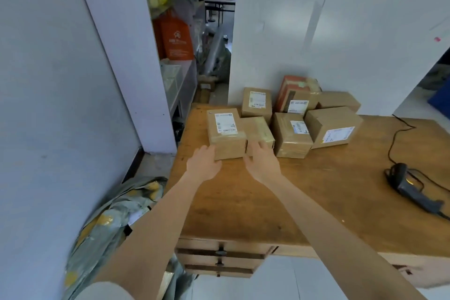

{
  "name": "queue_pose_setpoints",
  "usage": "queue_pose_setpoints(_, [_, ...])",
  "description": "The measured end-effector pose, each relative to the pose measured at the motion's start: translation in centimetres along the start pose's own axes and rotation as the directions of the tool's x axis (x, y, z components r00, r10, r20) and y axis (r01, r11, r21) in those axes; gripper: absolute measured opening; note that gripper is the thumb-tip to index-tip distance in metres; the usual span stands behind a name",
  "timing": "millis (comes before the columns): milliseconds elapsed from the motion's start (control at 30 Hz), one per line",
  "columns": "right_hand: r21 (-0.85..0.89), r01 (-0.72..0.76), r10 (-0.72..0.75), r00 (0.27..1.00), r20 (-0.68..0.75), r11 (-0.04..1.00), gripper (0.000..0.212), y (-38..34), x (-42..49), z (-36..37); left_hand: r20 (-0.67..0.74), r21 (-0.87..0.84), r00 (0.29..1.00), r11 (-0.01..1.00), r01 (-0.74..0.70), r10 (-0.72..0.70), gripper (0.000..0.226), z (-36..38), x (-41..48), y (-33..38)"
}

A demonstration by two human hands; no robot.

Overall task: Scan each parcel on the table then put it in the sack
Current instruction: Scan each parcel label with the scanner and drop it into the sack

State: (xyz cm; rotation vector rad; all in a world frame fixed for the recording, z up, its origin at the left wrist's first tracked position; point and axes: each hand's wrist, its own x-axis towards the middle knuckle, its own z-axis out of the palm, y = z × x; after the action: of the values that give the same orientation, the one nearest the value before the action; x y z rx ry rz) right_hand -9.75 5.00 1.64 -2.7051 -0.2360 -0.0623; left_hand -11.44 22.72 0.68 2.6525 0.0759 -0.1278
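Parcel, likely stiff and light, is sitting between loose, ungripping fingers of left hand and right hand, sides offering grip.

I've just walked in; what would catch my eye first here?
A person's left hand and right hand reach across a wooden table to either side of a labelled parcel. More parcels crowd behind it. A black scanner lies at the right, and a sack slumps below the table's left edge.
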Motion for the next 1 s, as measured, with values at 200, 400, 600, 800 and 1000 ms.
queue_pose_setpoints(200, [-0.073,0.035,-0.027,0.994,0.11,0.997,0.029,3.3,5.0,0.3,-0.002,0.056,0.997,0.995,0.084,-0.084,0.044,0.6,3.5,1.0])
queue_pose_setpoints(400, [-0.154,0.061,-0.033,0.983,0.179,0.986,0.042,3.2,10.6,2.4,0.054,0.108,0.989,0.986,0.128,-0.135,0.051,0.8,8.7,-0.5])
queue_pose_setpoints(600, [-0.215,0.101,-0.042,0.964,0.264,0.971,0.045,3.2,14.1,4.4,0.128,0.076,0.977,0.984,0.16,-0.169,0.065,1.9,12.4,-1.0])
queue_pose_setpoints(800, [-0.115,0.128,-0.101,0.97,0.219,0.985,0.05,3.3,14.0,5.4,0.104,0.024,0.969,0.975,0.221,-0.223,0.068,3.0,12.8,0.2])
queue_pose_setpoints(1000, [0.006,0.193,-0.191,0.963,0.192,0.981,0.049,3.7,10.6,5.2,0.074,-0.034,0.921,0.922,0.386,-0.383,0.063,3.5,9.0,2.2])
